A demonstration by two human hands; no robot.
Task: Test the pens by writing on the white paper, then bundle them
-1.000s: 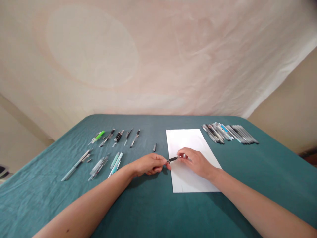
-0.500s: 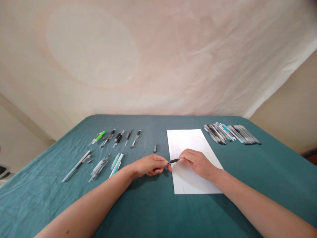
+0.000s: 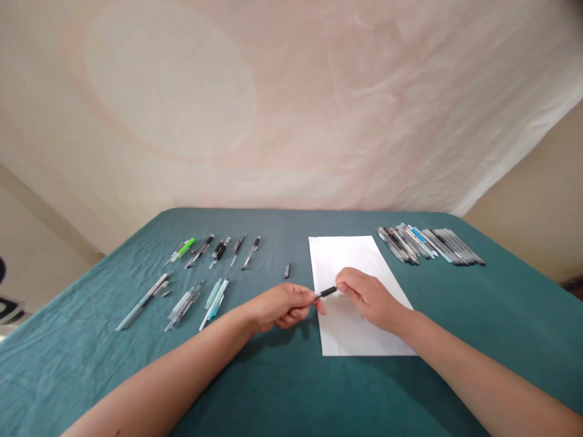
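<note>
Across the left edge of the paper (image 3: 353,258), toward the near edge of the counter (image 3: 268,382), the left hand (image 3: 286,305) and right hand (image 3: 370,298) each pinch one end of a pen (image 3: 327,292), probably to steady it. Loose pens (image 3: 217,301) toward the left edge and a row of pens (image 3: 423,241) near the far right corner seemingly leave elbow room between.

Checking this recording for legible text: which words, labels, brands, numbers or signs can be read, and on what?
None can be read.
Held pen: any print too small to read.
Left pens, right pens: too small, blurred.
White paper: no readable text.
Black marks, far left: cut off, unreadable.
</note>
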